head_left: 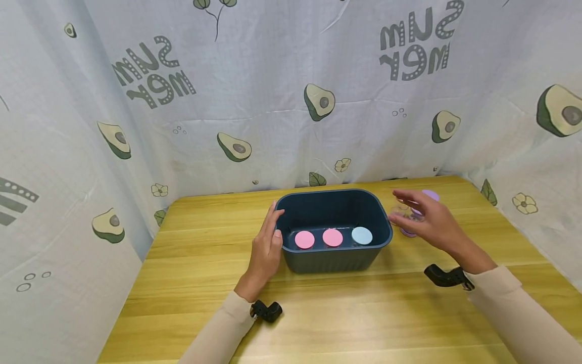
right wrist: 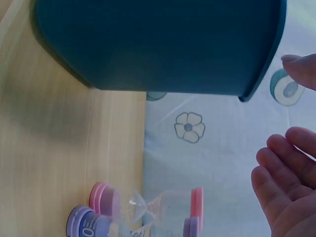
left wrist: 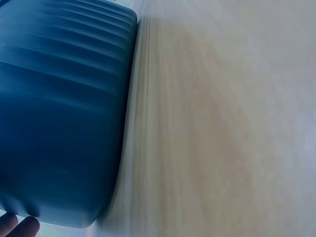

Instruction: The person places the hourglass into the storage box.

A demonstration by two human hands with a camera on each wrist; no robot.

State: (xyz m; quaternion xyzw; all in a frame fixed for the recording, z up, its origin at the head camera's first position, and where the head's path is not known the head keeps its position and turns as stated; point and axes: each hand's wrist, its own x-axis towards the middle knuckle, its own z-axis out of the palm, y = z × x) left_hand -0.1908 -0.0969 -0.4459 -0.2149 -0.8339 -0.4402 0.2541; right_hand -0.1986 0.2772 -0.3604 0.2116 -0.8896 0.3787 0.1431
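A dark blue plastic bin (head_left: 334,260) stands on the wooden table. Inside it are two round pink caps (head_left: 304,240) and a light blue cap (head_left: 361,235) in a row. My left hand (head_left: 265,253) rests against the bin's left end, its fingers fairly straight along the rim; two fingertips (left wrist: 24,228) show by the bin wall in the left wrist view. Off the bin's right end, my right hand (head_left: 425,217) hovers with thumb and fingers apart, nothing between them. Beyond it stand a pink-capped sand timer (right wrist: 196,205) and a purple-capped one (right wrist: 81,222), partly hidden by the hand in the head view.
The wooden tabletop (head_left: 182,283) extends around the bin. A white curtain (head_left: 273,101) printed with avocados hangs behind the table and along both sides. Black wrist cameras (head_left: 267,311) sit on both forearms.
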